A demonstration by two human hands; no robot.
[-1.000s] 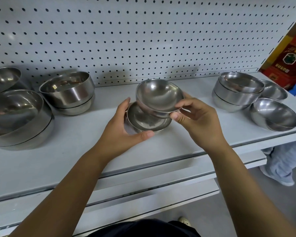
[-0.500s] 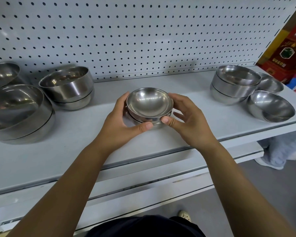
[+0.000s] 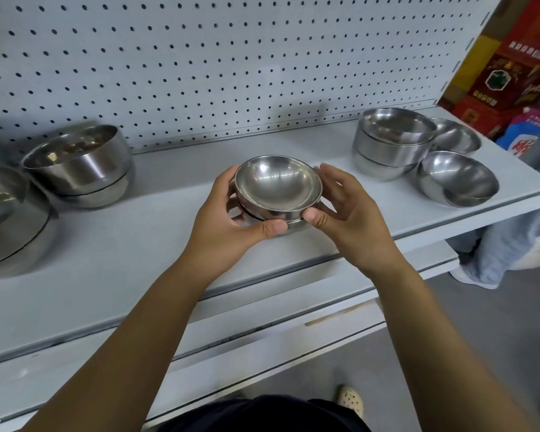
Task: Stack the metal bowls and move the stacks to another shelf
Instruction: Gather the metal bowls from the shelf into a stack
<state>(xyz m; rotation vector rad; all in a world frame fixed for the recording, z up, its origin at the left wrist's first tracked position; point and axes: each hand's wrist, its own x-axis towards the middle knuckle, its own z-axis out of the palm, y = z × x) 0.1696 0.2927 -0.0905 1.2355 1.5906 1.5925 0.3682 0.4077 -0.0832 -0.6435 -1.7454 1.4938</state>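
Holding the small bowl stack (image 3: 278, 185) mid-shelf (image 3: 138, 244), left grip (image 3: 220, 226) and right grip (image 3: 353, 219) curled round it, thumbs pinching the front wall; could slip or unnest if squeezed on the slick top bowl alone.

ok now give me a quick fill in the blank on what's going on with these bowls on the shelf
1. The left hand and right hand together hold a nest of ____ small metal bowls.
2. The tilted single bowl lies to the ____ of that nest.
3. Both hands press their ____ against the near side of the nest.

Missing words: two; right; thumbs
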